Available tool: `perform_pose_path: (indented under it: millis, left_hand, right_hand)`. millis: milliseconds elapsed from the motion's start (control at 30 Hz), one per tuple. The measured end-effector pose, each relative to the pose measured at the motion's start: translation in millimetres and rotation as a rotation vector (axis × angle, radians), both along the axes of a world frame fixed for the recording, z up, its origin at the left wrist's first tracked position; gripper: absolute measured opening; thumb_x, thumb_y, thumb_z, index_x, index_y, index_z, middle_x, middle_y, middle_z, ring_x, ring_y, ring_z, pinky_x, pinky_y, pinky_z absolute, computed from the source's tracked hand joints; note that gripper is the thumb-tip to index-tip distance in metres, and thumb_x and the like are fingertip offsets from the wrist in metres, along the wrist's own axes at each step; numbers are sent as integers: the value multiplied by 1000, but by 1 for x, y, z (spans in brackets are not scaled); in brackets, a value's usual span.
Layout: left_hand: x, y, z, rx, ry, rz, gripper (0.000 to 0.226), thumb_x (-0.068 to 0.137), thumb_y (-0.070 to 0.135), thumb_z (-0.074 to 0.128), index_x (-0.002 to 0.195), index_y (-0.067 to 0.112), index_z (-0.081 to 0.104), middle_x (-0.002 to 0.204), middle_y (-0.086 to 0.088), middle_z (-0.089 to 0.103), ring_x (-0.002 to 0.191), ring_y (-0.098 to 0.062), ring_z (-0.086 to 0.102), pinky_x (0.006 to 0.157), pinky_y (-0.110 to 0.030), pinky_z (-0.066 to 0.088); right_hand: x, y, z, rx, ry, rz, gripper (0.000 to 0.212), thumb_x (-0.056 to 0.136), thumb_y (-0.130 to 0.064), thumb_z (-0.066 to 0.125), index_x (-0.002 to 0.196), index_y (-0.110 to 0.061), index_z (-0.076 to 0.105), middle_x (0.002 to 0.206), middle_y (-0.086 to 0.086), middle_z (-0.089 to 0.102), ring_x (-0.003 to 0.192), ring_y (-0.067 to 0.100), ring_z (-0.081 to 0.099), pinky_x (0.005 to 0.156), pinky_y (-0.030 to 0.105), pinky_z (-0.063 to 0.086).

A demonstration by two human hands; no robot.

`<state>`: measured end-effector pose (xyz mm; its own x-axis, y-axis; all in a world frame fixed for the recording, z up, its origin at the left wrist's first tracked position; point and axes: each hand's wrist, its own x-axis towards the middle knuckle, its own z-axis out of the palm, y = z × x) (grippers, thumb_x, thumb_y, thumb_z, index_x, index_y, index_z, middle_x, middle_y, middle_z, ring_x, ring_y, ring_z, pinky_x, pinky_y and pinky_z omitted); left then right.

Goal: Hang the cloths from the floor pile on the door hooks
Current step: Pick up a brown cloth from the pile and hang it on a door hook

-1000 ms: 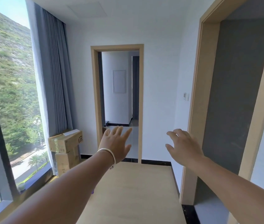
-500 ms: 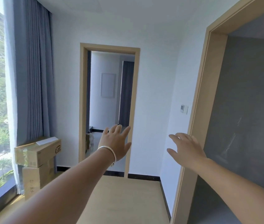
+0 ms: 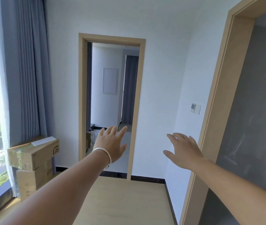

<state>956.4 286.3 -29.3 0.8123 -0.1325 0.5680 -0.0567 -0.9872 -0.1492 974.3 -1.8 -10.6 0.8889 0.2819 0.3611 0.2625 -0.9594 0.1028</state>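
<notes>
No cloth pile and no door hooks show in the head view. My left hand, with a silver bangle on its wrist, is held out in front of me with fingers spread and nothing in it. To its right my right hand is also stretched forward, fingers apart and empty. Both hands hover in the air in front of a wooden-framed doorway in the far white wall. A small dark red patch at the lower right edge is too little to identify.
Two stacked cardboard boxes stand at the left by the blue-grey curtain and a big window. At the right is a second wooden door frame with a grey wall behind. A wall switch sits beside it. Pale wooden floor lies ahead.
The view has swung to the right: the window has slid out to the left and the right door frame fills more of the picture. Both hands stay out in front, empty.
</notes>
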Motion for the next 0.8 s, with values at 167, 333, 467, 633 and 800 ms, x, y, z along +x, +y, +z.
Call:
perform_pose_path:
  millis: [167, 333, 467, 633, 800]
  left_hand:
    - [56, -6, -1, 17, 20, 32, 68, 94, 58, 34, 150, 30, 8, 150, -2, 33, 139, -25, 29, 115, -47, 24]
    - [124, -25, 3, 50, 12, 57, 68, 94, 58, 33, 149, 31, 6, 150, -4, 33, 140, -25, 29, 115, -47, 24]
    - [180, -45, 3, 73, 38, 86, 67, 94, 57, 33, 150, 30, 5, 151, -3, 31, 141, -25, 27, 116, -46, 23]
    - [240, -65, -1, 73, 40, 94, 67, 94, 56, 33, 150, 30, 6, 148, -3, 33, 139, -23, 27, 115, -45, 22]
    - [293, -76, -6, 102, 47, 83, 67, 94, 56, 34, 149, 29, 8, 146, -2, 36, 137, -23, 31, 114, -45, 25]
  right_hand:
    - [61, -5, -7, 36, -15, 30, 68, 93, -58, 36, 150, -27, 18, 156, -1, 23, 145, 18, 15, 118, 47, 10]
    - [131, -25, 2, 93, -42, 46, 67, 93, -59, 38, 149, -27, 22, 155, 0, 26, 144, 19, 20, 117, 46, 14]
    - [187, -43, 11, 112, -53, 80, 66, 92, -58, 40, 148, -27, 24, 154, -1, 28, 142, 19, 23, 117, 45, 16]
    - [249, -64, 6, 109, -41, 81, 65, 92, -58, 40, 148, -28, 24, 154, -1, 28, 142, 20, 23, 117, 45, 15]
    - [300, -74, -8, 113, -5, 85, 65, 93, -57, 39, 148, -27, 24, 154, -1, 27, 142, 18, 22, 117, 45, 13]
